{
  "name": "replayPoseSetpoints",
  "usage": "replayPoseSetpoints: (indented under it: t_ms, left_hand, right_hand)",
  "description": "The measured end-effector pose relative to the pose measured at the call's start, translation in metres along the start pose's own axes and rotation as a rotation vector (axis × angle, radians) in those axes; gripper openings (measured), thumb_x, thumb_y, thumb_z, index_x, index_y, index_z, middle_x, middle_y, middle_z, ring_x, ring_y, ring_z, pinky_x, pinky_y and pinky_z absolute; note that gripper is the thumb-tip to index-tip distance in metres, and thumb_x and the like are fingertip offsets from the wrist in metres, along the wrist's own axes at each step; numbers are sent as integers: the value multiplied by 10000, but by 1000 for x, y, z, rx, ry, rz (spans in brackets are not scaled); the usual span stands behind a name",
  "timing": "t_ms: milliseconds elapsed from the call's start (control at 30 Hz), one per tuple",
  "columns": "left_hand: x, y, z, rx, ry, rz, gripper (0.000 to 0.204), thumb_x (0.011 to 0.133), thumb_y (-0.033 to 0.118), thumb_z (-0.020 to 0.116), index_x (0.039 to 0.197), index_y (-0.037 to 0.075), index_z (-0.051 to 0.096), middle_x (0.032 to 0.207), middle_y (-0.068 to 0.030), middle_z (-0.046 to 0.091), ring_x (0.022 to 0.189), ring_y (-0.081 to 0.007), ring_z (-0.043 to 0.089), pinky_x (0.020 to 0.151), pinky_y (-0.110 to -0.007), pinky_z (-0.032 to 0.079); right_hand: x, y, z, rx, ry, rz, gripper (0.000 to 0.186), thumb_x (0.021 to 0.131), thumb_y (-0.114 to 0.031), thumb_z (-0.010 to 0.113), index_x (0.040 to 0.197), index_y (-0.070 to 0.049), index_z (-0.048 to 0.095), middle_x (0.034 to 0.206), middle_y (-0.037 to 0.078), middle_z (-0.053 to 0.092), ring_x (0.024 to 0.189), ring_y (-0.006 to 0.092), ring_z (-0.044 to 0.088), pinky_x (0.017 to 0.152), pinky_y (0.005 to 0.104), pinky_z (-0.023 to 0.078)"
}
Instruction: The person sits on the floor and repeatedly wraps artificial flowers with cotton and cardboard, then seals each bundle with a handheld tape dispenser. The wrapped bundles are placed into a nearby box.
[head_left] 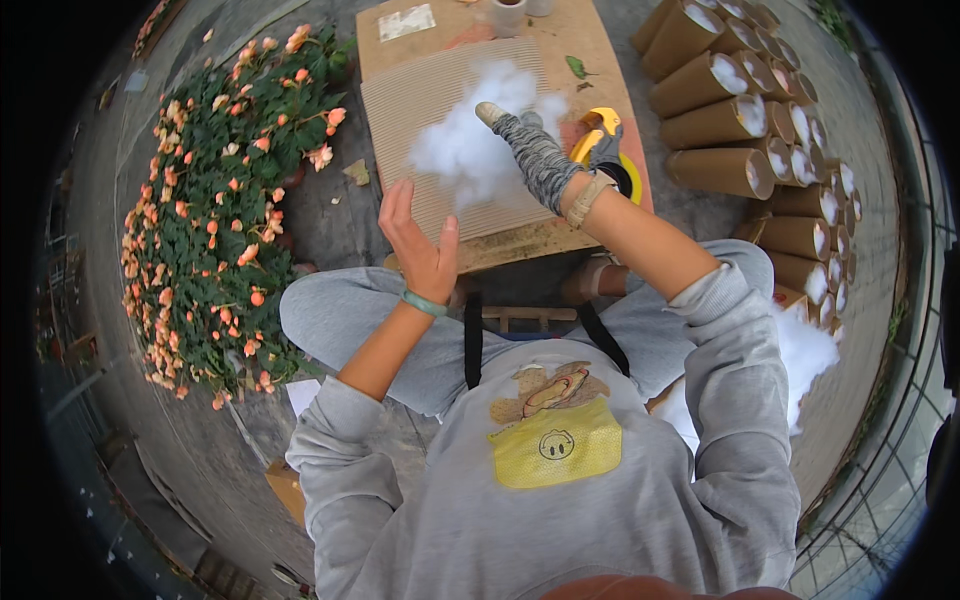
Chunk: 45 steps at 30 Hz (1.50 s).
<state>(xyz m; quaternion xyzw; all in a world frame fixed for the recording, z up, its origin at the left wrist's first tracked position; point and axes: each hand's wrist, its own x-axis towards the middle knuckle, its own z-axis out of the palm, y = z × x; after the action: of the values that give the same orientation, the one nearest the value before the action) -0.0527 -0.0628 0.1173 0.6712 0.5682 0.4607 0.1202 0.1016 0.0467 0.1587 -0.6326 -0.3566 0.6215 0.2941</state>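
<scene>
A loose heap of white fluffy fibre (465, 150) lies on a ribbed cardboard sheet (400, 100) on the low table before me. My left hand (420, 245), bare with a green bangle at the wrist, hovers by the sheet's near edge. Its fingers are stretched and hold nothing. Over the right part of the fluff reaches my right hand (530, 150), in a grey knitted glove with pale fingertips. It is seen edge-on with the fingers extended; whether it touches the fluff is unclear. A yellow tape dispenser (600, 130) stands just right of it.
Potted plants with peach flowers (215, 220) crowd the left side. Brown cardboard tubes (720, 170) filled with white fibre are stacked at the right. More white fluff (805, 360) lies beside my right leg. A cup (507, 15) stands at the table's (590, 60) far end.
</scene>
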Motion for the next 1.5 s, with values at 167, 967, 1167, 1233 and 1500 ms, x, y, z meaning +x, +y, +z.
replayPoseSetpoints:
  t_ms: [167, 967, 1167, 1233, 1500]
  left_hand:
    - [27, -72, 18, 437, -331, 240, 381, 848, 236, 595, 1209, 122, 553, 1357, -108, 412, 1223, -327, 382, 1014, -471, 314]
    - [136, -149, 87, 252, -22, -491, 291, 808, 216, 638, 1050, 61, 587, 1073, -157, 591, 890, -370, 600, 737, -429, 497]
    - [93, -135, 100, 184, -352, -47, 336, 851, 273, 592, 1109, 57, 586, 1262, -158, 533, 1207, -321, 458, 1000, -440, 351]
    - [68, -134, 104, 227, -414, -19, 397, 878, 319, 540, 1189, 73, 551, 1352, -153, 449, 1294, -298, 353, 1059, -482, 245]
    - [53, -129, 117, 611, -562, -70, 635, 846, 459, 534, 1351, 91, 421, 1516, -96, 189, 1401, -252, 149, 1104, -540, 104]
  right_hand:
    - [43, 6, 21, 118, -201, 370, 919, 753, -608, 632, 1430, -99, 276, 1339, 169, 441, 1254, 280, 398, 980, 409, 383]
    - [32, 103, -12, -1149, -209, -697, 279, 732, -75, 646, 1005, -107, 597, 1035, 143, 582, 970, 321, 538, 838, 409, 450]
    - [44, 126, 28, -1263, -163, -603, 673, 684, -374, 668, 1267, -88, 493, 1280, 214, 472, 1253, 389, 359, 1097, 481, 194]
    - [52, 128, 34, -1323, -112, -620, 671, 709, -417, 647, 1269, -82, 492, 1292, 219, 461, 1251, 403, 355, 1099, 498, 178]
    - [78, 72, -29, -260, -156, -396, 304, 833, -120, 616, 1125, -44, 584, 1014, 106, 608, 973, 213, 559, 898, 326, 439]
